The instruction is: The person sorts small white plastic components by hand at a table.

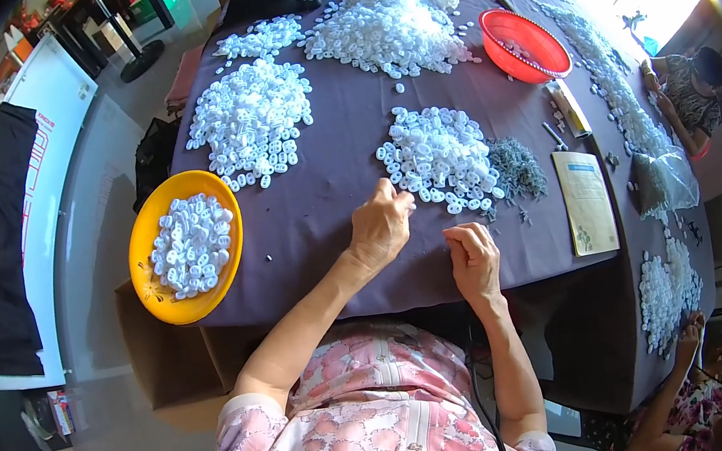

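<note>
The fingers of the person's left hand (381, 225) bend inward with the knuckles up, at the near edge of a pile of white oval pieces (438, 156) on a dark desk (305, 205). The fingertips are small and partly hidden, so I cannot tell how far apart they are, or whether they grip or touch a piece. The right hand (475, 261) is nearer the person, its fingers curled beside the thumb; whether anything is inside cannot be told.

The pile's middle lies between one and two o'clock from the left fingers and at about twelve o'clock from the right ones. The left hand is the nearer, just beside the pile; the right has bare cloth before it. The ovals' long axes point every which way.

Touching the pile's right side, between one and two o'clock from the right hand, is a heap of small grey-green parts (519, 170). Farther out, a tan booklet (588, 204) lies at two o'clock from that hand. A yellow bowl (140, 255) of white pieces sits at nine o'clock from the left hand.
</note>
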A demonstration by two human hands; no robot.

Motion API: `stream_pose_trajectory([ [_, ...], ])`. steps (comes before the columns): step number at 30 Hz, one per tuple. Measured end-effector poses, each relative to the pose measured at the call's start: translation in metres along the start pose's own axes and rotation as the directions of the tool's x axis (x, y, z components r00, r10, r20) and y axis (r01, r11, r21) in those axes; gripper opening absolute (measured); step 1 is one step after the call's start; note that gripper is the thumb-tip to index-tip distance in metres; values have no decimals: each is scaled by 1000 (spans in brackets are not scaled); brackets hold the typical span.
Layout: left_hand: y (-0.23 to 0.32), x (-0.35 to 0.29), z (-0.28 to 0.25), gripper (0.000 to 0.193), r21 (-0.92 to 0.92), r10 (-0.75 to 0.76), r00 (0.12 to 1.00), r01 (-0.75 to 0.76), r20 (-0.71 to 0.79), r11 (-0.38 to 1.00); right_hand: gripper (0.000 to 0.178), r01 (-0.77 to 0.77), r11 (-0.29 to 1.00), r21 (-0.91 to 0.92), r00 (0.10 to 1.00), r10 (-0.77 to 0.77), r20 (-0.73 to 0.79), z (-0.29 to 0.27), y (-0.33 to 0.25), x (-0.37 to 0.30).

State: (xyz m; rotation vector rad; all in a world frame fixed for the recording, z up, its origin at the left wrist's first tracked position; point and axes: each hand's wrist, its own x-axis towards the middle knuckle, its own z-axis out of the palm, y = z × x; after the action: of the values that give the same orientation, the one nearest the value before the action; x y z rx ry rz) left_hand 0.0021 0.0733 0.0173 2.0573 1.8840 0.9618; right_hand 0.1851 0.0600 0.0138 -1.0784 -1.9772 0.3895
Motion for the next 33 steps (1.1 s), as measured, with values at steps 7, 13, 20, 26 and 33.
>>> stream_pose_trajectory([
  [7, 20, 9, -4, 22, -18, 82, 996, -83, -43, 996, 16, 79, 995, -54, 997, -78, 24, 0, 2, 2],
  [13, 18, 26, 23, 17, 111, 152, 988, -149, -19, 983, 18, 77, 996, -43, 996, -76, 37, 2, 1, 0],
  [20, 23, 18, 9, 12, -51, 48, 998, -45, 46, 998, 19, 76, 996, -55, 997, -74, 36, 0, 2, 0],
  [26, 12, 16, 13, 9, -208, 52, 998, -43, 37, 977, 18, 78, 996, -51, 996, -77, 35, 0, 1, 1],
  [33, 10, 16, 7, 5, -379, -12, 998, -14, -67, 925, 15, 47, 999, -22, 999, -46, 27, -1, 0, 1],
])
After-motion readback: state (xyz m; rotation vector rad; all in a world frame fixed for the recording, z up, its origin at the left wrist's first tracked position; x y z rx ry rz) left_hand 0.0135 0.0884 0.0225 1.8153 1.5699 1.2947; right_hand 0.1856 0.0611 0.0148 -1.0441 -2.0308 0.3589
